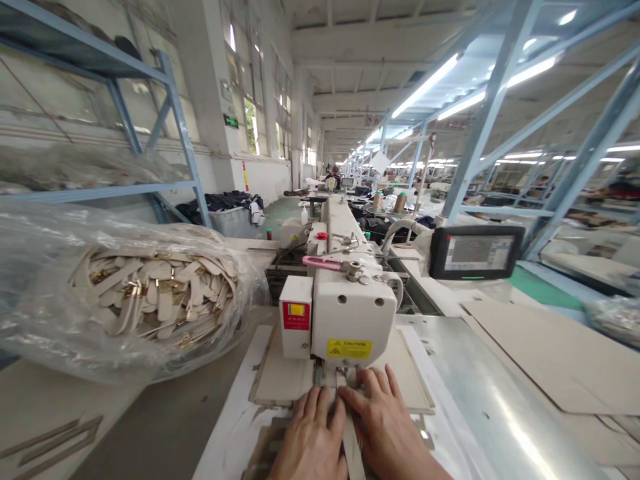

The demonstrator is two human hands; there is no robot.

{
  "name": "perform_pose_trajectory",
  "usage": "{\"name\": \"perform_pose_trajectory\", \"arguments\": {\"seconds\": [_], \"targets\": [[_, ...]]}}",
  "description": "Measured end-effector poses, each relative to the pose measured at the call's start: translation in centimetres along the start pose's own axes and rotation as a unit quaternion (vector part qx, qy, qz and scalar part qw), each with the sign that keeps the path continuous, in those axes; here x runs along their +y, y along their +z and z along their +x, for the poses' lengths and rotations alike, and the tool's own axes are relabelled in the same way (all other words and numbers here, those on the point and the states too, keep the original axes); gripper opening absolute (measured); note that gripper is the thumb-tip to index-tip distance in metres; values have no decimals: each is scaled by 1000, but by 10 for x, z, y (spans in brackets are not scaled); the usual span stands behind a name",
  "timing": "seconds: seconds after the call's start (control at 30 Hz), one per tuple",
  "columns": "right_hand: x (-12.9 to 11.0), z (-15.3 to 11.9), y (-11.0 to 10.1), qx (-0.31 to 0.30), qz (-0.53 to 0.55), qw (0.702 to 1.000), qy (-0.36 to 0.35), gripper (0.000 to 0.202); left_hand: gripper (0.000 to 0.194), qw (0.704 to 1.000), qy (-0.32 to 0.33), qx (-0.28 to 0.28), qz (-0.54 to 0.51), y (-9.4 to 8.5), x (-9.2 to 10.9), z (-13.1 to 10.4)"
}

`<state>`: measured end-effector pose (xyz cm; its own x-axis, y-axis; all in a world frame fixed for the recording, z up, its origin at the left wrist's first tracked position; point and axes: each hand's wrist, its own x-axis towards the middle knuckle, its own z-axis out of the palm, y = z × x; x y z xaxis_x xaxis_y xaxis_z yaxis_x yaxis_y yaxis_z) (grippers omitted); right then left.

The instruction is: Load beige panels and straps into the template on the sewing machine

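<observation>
A white sewing machine head (354, 320) with a yellow caution label stands in the centre. Beneath it lies a beige panel (283, 380) on a white plate (235, 427). A narrow beige strap (353, 447) runs from under the needle area toward me, between my hands. My left hand (315, 433) lies palm down left of the strap, fingers pointing at the needle area, its index finger at the strap's edge. My right hand (383, 420) rests on the right side, fingers spread, index fingertip beside the strap. The needle tip is hidden.
A clear plastic bag (240, 300) of beige straps with gold buckles sits at the left. A control screen (477, 252) stands right of the machine. Large beige sheets (555, 353) lie at the right. Pink-handled snips (323, 263) rest on the machine. Blue racks flank both sides.
</observation>
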<state>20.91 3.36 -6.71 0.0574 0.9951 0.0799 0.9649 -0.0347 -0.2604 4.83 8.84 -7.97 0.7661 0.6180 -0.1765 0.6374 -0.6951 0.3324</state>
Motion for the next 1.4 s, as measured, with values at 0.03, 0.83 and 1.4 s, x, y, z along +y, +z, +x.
{"name": "perform_pose_trajectory", "arguments": {"seconds": [0.03, 0.83, 1.4], "targets": [[0, -2, -1, -2, 2, 1000, 2, 38, 69, 1000, 4, -6, -1, 1, 1, 0], [42, -40, -39, -52, 46, 997, -46, 43, 29, 992, -2, 126, -28, -13, 1, -17], [76, -82, -27, 20, -27, 997, -76, 43, 37, 964, 120, 181, 156, -4, 23, 10]]}}
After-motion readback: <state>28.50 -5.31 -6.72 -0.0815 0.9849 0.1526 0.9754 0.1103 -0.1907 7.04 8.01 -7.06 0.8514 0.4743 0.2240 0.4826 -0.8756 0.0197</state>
